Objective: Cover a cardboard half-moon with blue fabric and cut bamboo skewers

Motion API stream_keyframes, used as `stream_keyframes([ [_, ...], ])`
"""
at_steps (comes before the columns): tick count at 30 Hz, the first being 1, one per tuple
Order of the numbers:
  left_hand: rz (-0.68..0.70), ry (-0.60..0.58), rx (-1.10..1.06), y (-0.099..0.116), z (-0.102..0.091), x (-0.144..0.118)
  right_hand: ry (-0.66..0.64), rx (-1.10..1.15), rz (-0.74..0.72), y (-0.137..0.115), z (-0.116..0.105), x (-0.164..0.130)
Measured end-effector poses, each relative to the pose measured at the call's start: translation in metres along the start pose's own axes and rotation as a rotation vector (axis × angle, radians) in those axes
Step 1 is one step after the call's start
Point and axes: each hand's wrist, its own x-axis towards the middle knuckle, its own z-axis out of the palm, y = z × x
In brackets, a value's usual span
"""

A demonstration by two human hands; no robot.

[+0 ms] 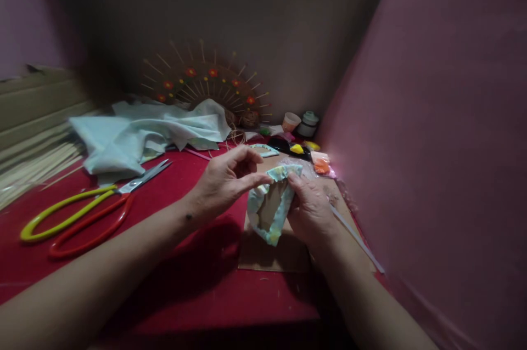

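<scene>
A cardboard piece (270, 206) with pale blue-green fabric folded over its edges is held up at the middle of the view, its bare brown centre showing. My right hand (310, 210) grips it along the right side, thumb on the front near the top corner. On the other side, my left hand (230, 177) has its thumb tip touching the fabric at the top left edge. The left index finger is curled and apart from that thumb. Beneath the piece lies a flat cardboard sheet (272, 257). Another fabric-edged piece (265, 150) rests behind my hands.
Scissors (132, 185) with yellow and red handles lie open at left on the red tabletop (177, 295). Behind them are crumpled pale fabric (152, 133) and thin sticks (37, 166). A small cup (291, 121), a lidded jar (308, 123) and a stick-decorated fan shape (208, 78) stand at the back.
</scene>
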Motion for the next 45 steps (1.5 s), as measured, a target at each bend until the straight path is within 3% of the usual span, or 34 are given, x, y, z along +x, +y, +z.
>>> stream_keyframes([
  [4, 0.061, 0.084, 0.044, 0.005, 0.001, -0.001, -0.007, -0.092, -0.038, 0.002, 0.001, -0.004],
  [11, -0.068, -0.068, -0.144, 0.007, 0.000, 0.003, -0.056, -0.298, -0.097, 0.000, 0.005, -0.011],
  [16, 0.001, 0.033, -0.069, 0.012, 0.000, 0.000, -0.062, -0.257, -0.070, 0.007, 0.002, -0.007],
  [21, 0.039, 0.010, -0.055, 0.023, -0.009, -0.001, 0.007, -0.168, -0.042, 0.006, 0.000, -0.004],
  [25, 0.031, 0.024, 0.023, 0.020, -0.007, 0.001, 0.034, -0.211, -0.052, 0.002, 0.003, -0.004],
  [30, 0.172, 0.012, 0.229, 0.006, 0.007, -0.002, 0.002, -0.254, -0.070, -0.002, 0.009, -0.008],
  [35, 0.259, 0.037, 0.420, -0.001, 0.014, -0.008, 0.031, -0.373, -0.172, 0.000, 0.013, -0.011],
  [38, 0.249, 0.047, 0.430, 0.002, 0.015, -0.012, 0.055, -0.420, -0.223, 0.000, 0.013, -0.010],
  [42, 0.194, -0.128, 0.244, 0.018, 0.011, -0.020, 0.086, -0.382, -0.202, 0.000, 0.008, -0.004],
  [45, 0.088, -0.239, 0.096, 0.035, -0.003, -0.033, 0.084, -0.199, -0.111, 0.005, 0.002, 0.001],
])
